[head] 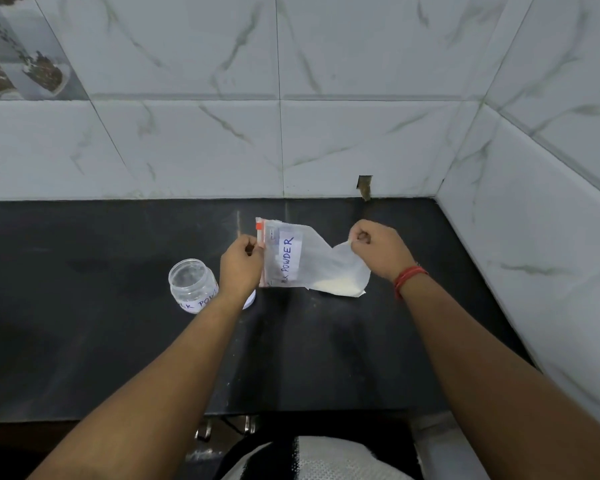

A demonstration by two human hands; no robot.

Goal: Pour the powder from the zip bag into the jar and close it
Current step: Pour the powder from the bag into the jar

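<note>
Left hand [240, 263] closed in a pinch on the zip end of the bag [321, 263], thumb and fingers pressed together at the red-and-white zip strip [259, 233]. Right hand [378, 249] likewise curled shut, pinching the opposite end of the bag, at its far right corner. Hands apart, with the bag stretched sideways between them above the dark counter [84, 323]. Bag clear and crumpled, zip end to the left, a white label [289, 259] reading "POWDER" running along it. Pale powder [336, 284] gathered in the sagging near-right corner, low against the counter; whether that corner touches the surface cannot be told.

Jar [192, 284] upright on the counter, just left of the left wrist, open-mouthed, clear, with a handwritten label on its near side. Something white [250, 299] peeking out beside the jar from under the left forearm, mostly hidden. Red thread band [407, 277] on the right wrist. White marbled tiles [291, 98] on the far wall and the right wall.
</note>
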